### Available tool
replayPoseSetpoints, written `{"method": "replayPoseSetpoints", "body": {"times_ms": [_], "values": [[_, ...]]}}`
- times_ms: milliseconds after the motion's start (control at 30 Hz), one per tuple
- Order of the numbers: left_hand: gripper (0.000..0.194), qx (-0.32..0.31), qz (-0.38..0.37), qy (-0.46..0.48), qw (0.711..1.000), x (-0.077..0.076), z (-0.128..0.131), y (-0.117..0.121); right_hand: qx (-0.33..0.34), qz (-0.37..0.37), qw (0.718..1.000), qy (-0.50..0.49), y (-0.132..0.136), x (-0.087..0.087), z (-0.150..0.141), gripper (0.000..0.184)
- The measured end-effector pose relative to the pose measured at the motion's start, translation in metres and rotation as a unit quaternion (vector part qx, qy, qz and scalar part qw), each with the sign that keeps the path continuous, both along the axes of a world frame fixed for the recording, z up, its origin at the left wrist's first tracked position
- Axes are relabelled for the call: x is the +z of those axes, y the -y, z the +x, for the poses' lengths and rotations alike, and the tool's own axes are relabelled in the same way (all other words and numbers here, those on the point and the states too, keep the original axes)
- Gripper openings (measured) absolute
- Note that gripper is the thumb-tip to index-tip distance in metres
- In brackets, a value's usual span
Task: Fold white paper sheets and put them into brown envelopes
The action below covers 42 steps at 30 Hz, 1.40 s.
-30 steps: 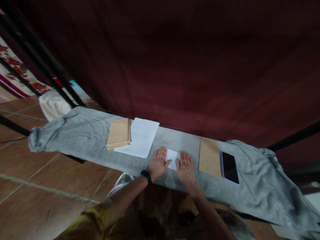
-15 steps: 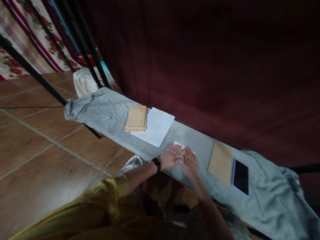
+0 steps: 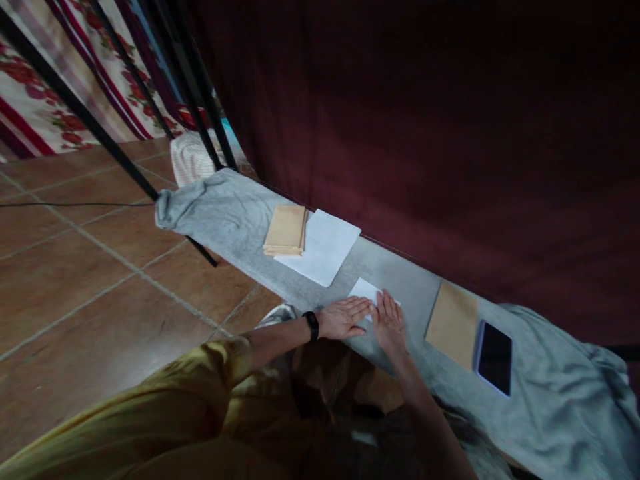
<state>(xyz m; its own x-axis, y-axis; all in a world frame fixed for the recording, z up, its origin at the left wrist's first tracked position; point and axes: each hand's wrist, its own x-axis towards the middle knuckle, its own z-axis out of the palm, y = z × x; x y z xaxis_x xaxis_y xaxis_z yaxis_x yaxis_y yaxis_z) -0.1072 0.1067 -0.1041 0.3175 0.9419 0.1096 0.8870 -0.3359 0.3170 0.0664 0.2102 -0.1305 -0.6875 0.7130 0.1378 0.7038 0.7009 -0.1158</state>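
Note:
Both my hands lie flat on a small folded white paper (image 3: 367, 291) on a grey cloth-covered bench (image 3: 230, 213). My left hand (image 3: 344, 317), a black band on its wrist, presses the paper's near left part with fingers stretched out. My right hand (image 3: 389, 324) lies beside it, fingers together and straight, over the paper's right part. Only the paper's far corner shows past the fingers.
A stack of brown envelopes (image 3: 286, 230) and a white sheet (image 3: 323, 248) lie to the left. To the right sit a single brown envelope (image 3: 453, 324) and a dark phone (image 3: 494, 358). A maroon curtain (image 3: 425, 133) hangs behind; tiled floor (image 3: 80, 280) at left.
The camera has swung and tilted, shifting the bench in view. My hands have slid closer together over the folded paper, covering more of it.

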Motion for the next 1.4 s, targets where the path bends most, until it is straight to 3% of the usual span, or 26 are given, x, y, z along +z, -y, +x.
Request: {"method": "replayPoseSetpoints", "body": {"times_ms": [333,567,700,900,1033,1233,1400], "values": [[0.072,0.008,0.034,-0.023,0.999,0.002,-0.002,0.02,-0.06,-0.007,0.998,0.005,0.012,0.006,-0.007,0.059],[0.054,0.037,0.06,-0.03,0.997,-0.003,-0.002,0.018,-0.008,0.015,0.999,-0.047,0.023,-0.004,-0.008,0.058],[0.052,0.078,0.037,-0.024,0.996,-0.003,0.002,0.008,-0.035,0.034,0.995,-0.085,0.024,-0.01,-0.004,0.057],[0.056,0.108,0.011,-0.015,0.994,0.0,0.02,-0.031,-0.046,0.052,0.992,-0.102,0.022,-0.012,0.001,0.053],[0.06,0.152,0.031,-0.029,0.987,-0.004,0.02,-0.049,-0.072,0.056,0.991,-0.099,0.021,-0.012,0.005,0.053],[0.061,0.184,0.064,-0.041,0.98,-0.014,0.007,-0.054,-0.093,0.075,0.987,-0.111,0.018,-0.009,0.017,0.059],[0.06,0.222,0.065,-0.05,0.972,-0.013,0.01,-0.054,-0.11,0.086,0.983,-0.117,0.021,-0.005,0.026,0.059]]}}
